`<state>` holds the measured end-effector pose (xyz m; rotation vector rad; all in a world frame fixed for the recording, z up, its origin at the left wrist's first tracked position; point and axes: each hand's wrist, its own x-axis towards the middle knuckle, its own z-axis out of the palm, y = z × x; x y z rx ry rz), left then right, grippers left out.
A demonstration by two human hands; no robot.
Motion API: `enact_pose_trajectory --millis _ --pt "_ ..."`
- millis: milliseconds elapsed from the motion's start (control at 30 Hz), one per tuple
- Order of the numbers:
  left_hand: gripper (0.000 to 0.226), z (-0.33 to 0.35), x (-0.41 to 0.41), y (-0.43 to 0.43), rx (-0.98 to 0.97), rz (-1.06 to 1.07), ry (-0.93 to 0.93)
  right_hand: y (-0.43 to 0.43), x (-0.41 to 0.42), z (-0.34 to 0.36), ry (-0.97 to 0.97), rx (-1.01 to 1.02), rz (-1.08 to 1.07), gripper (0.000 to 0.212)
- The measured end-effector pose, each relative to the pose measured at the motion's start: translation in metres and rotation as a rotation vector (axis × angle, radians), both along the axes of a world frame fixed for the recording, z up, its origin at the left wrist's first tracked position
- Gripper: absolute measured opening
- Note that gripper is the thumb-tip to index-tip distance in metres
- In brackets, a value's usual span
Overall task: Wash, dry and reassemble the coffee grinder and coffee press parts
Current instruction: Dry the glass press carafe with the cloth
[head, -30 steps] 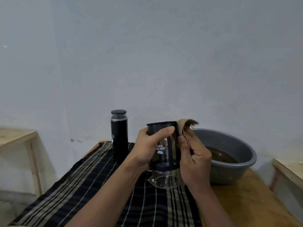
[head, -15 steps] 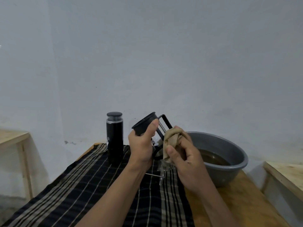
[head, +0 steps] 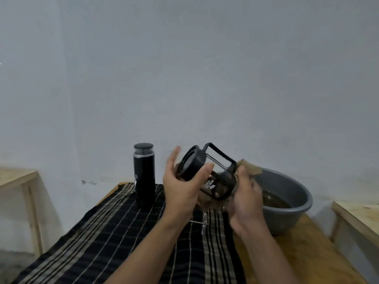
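Glass and black plastic are tipped over now, is that right?

Yes. The coffee press [head: 207, 173] is no longer held upright as it is a second earlier. It is laid nearly on its side in the air above the far middle of the table [head: 297, 253], handle uppermost, with one black end turned to the left.

How is it held?

The left hand [head: 182, 189] is loosened: its fingers are spread and straight, and only the thumb is laid across the black band. The right hand [head: 246, 199] is closed on the brown rag [head: 251, 171], which is pressed against the other end.

And the rest?

The grinder [head: 144, 177] is left standing on the striped cloth [head: 102, 242] near the far left corner. The plunger [head: 203, 222] is left lying on that cloth beneath the hands. The grey basin [head: 297, 203] of brown water is kept by the far right edge.

What is meant by the change?

Drying is judged to be under way, with the press turned so that a fresh side is reached by the rag. Reassembly with the plunger is not yet done.
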<state>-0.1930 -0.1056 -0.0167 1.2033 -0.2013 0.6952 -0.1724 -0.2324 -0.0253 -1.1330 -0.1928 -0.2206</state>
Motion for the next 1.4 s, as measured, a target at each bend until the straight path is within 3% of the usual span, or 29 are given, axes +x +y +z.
enact_pose_trajectory --millis 67,133,200,267,333,400,433,467,533,600,667,733,867,967,1133,1200,1300,1400 --pt "0.127 -0.002 0.001 0.03 0.236 0.053 0.073 -0.019 0.003 0.016 -0.248 -0.308 -0.207 0.035" --pt "0.131 0.0 -0.001 0.049 0.66 0.072 0.104 -0.034 -0.002 0.031 -0.415 -0.608 -0.268 0.03" --pt "0.135 0.003 -0.004 0.044 0.974 0.052 0.139 -0.031 -0.007 0.033 -0.491 -0.721 -0.242 0.027" --pt "0.137 -0.001 -0.005 0.025 1.125 0.243 0.14 -0.016 -0.009 0.025 -0.551 -0.699 -0.315 0.03" --pt "0.12 -0.01 -0.003 0.011 1.098 0.43 0.108 -0.003 -0.007 0.02 -0.542 -0.61 -0.475 0.035" --pt "0.101 -0.018 -0.002 0.013 0.955 0.423 0.096 -0.003 -0.003 0.025 -0.446 -0.411 -0.527 0.043" --pt "0.095 -0.019 -0.001 0.019 0.86 0.366 0.109 -0.009 -0.001 0.029 -0.402 -0.336 -0.451 0.044" --pt "0.092 -0.019 -0.001 0.025 0.792 0.301 0.134 -0.016 0.0 0.03 -0.387 -0.349 -0.327 0.043" --pt "0.09 -0.016 -0.001 0.035 0.709 0.204 0.188 -0.023 -0.004 0.027 -0.481 -0.596 -0.139 0.035" --pt "0.087 -0.018 0.001 0.032 0.626 0.098 0.238 -0.016 -0.003 0.017 -0.629 -0.726 -0.216 0.037" --pt "0.085 -0.027 0.004 0.019 0.553 0.001 0.288 -0.001 -0.002 0.013 -0.579 -0.505 -0.376 0.047" --pt "0.078 -0.031 0.001 0.008 0.471 -0.056 0.306 0.011 -0.001 0.025 -0.338 -0.126 -0.426 0.054" --pt "0.07 -0.025 -0.003 0.014 0.431 -0.131 0.324 0.009 0.001 0.049 0.09 0.365 -0.266 0.044" --pt "0.061 -0.023 -0.006 0.019 0.423 -0.198 0.35 0.007 0.007 0.049 0.233 0.484 -0.167 0.037" --pt "0.06 -0.03 -0.009 0.025 0.366 -0.304 0.402 -0.012 0.013 0.04 0.26 0.703 -0.043 0.027" --pt "0.067 -0.034 -0.009 0.026 0.318 -0.338 0.43 -0.014 0.007 0.037 0.106 0.615 -0.16 0.031" --pt "0.074 -0.035 -0.005 0.023 0.291 -0.341 0.4 0.003 0.0 0.023 -0.08 0.196 -0.17 0.043" --pt "0.07 -0.036 -0.001 0.018 0.236 -0.348 0.37 0.014 -0.002 0.012 -0.027 0.003 -0.116 0.036"
